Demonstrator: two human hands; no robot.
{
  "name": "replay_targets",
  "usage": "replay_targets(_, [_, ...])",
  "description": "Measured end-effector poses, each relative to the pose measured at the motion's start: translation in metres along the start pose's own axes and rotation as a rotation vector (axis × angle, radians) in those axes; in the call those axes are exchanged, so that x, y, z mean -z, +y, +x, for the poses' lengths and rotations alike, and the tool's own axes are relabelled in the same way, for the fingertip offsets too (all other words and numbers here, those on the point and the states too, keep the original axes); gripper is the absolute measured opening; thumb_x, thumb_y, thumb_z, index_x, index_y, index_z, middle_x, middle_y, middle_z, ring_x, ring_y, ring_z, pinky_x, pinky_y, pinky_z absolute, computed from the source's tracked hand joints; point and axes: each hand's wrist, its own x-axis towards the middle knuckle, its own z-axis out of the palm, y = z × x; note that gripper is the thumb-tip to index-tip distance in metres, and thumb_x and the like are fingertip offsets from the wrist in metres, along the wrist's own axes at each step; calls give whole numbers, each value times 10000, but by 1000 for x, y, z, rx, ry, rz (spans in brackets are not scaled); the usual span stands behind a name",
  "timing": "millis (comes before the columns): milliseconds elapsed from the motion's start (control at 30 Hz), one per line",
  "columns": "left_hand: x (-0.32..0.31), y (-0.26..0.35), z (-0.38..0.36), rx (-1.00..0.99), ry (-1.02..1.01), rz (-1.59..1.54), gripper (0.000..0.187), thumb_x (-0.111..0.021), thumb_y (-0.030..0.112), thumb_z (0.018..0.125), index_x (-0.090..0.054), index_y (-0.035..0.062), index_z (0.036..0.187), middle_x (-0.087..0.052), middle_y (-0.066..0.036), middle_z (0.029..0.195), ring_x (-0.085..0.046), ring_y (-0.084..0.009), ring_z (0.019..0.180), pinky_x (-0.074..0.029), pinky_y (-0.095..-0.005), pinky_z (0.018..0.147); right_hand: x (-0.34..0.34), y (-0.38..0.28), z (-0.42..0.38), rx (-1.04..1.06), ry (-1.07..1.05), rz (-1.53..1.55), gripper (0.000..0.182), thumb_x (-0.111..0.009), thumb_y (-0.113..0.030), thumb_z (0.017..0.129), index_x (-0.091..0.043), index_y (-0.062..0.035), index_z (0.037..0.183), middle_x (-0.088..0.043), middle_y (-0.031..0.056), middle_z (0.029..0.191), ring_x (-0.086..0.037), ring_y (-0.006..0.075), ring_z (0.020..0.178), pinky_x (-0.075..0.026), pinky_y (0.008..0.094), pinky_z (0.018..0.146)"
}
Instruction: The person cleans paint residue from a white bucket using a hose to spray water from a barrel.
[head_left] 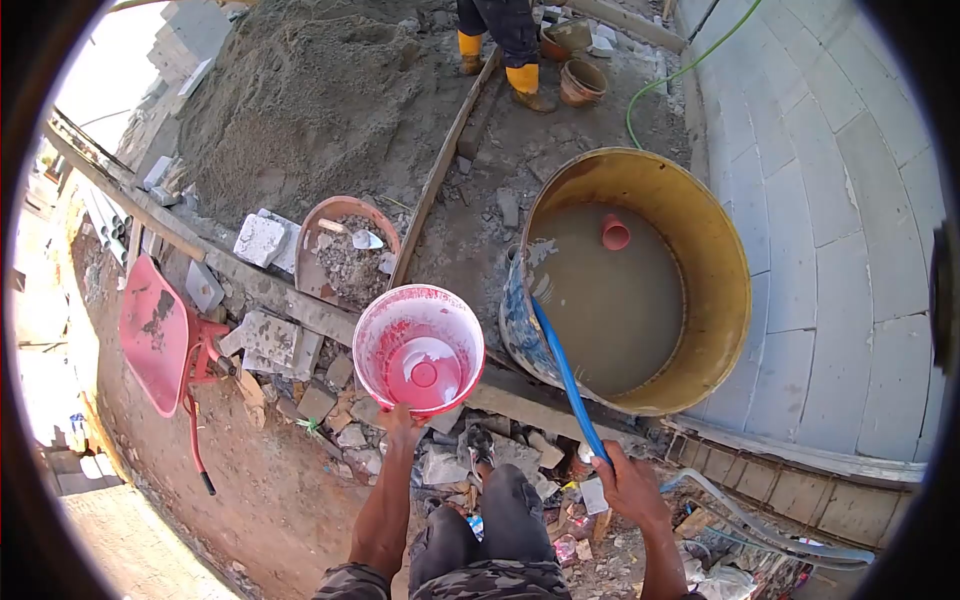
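Note:
My left hand [402, 420] grips the near edge of a paint bucket [372, 335], red outside and white with red smears inside. A little pale liquid or sheen shows at its bottom. My right hand [632, 490] is closed around a blue hose [566, 372], which runs up over the rim of a large yellowish drum [718, 270]. The drum holds murky grey water [620, 310], and a small reddish cup-like piece [615, 233] sits in it. The hose's far end is not clearly visible. The bucket is left of the drum, apart from it.
A pink wheelbarrow [158, 330] lies at the left. Beyond the bucket are a round pan of rubble [345, 255] and a sand heap [300, 110]. Another person in yellow boots [522, 78] stands near small buckets [583, 84]. A block wall [850, 230] rises right; rubble surrounds my feet.

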Motion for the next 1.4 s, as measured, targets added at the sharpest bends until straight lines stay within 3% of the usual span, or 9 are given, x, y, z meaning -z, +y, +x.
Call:
replay_targets(167, [26,-18,5,10,181,116,516,-639,45,750,-393,62,1203,-567,-144,968,-613,-238,675,-554,-429,451,-54,54,11,103,37,113,307,-479,-357,988,-524,-82,1117,-614,245,871,-600,436,849,-446,517,731])
replay_targets(300, [27,-8,1,1,138,192,511,-636,89,777,-367,89,1212,-567,-149,1076,-672,-345,781,-603,-545,653,-57,41,23,-74,41,154,370,-452,-398,1009,-492,-81,1195,-587,148,714,-601,331,609,-448,441,587])
replay_targets(500, [44,-26,-7,-2,48,176,592,-586,33,756,-303,85,1273,-566,-180,1033,-680,-307,796,-634,-460,550,-72,54,39,104,217,297,319,-494,-271,1002,-523,-41,1221,-584,78,725,-565,162,621,-448,356,582])
replay_targets(1033, [46,-93,-10,194,-138,313,643,-742,144,812,-350,145,1322,-522,-184,1284,-634,-391,1017,-603,-566,589,-54,27,7,60,291,422,269,-498,-216,1006,-555,-4,1161,-553,96,786,-500,158,684,-428,333,629])
replay_targets(1100, [11,-56,-52,182,-73,429,598,-734,187,827,-399,79,1310,-515,-188,1278,-609,-354,1064,-587,-528,748,-61,37,-8,98,368,484,237,-515,-172,992,-561,12,1135,-560,77,790,-495,144,683,-431,314,629])
replay_targets(1167, [-7,-56,-52,-316,699,1200,650,-724,282,835,-385,16,1321,-537,-165,1199,-577,-302,1010,-508,-452,839,-65,39,-23,91,391,519,222,-525,-154,983,-565,16,1120,-566,70,795,-503,134,695,-432,305,632])
replay_targets(1200, [-36,-23,-87,-464,419,962,645,-673,422,869,-463,-16,1292,-546,-147,1222,-578,-282,1015,-391,-384,974,-65,39,-28,80,401,545,207,-535,-137,973,-568,19,1105,-573,64,801,-511,125,706,-434,297,635])
replay_targets(1267, [-110,3,-131,-228,-223,563,709,-598,572,875,-488,3,1282,-581,-126,1135,-584,-272,1001,-419,-430,925,-69,37,-38,37,375,588,215,-545,-138,972,-571,22,1112,-576,45,831,-514,113,738,-440,276,674])
replay_targets(1400, [-257,48,-180,567,-625,374,681,-487,708,880,-517,82,1146,-578,-79,920,-588,-200,813,-497,-446,745,-87,61,-71,-8,289,706,226,-586,-126,947,-586,30,1110,-615,58,896,-558,110,768,-462,264,707])
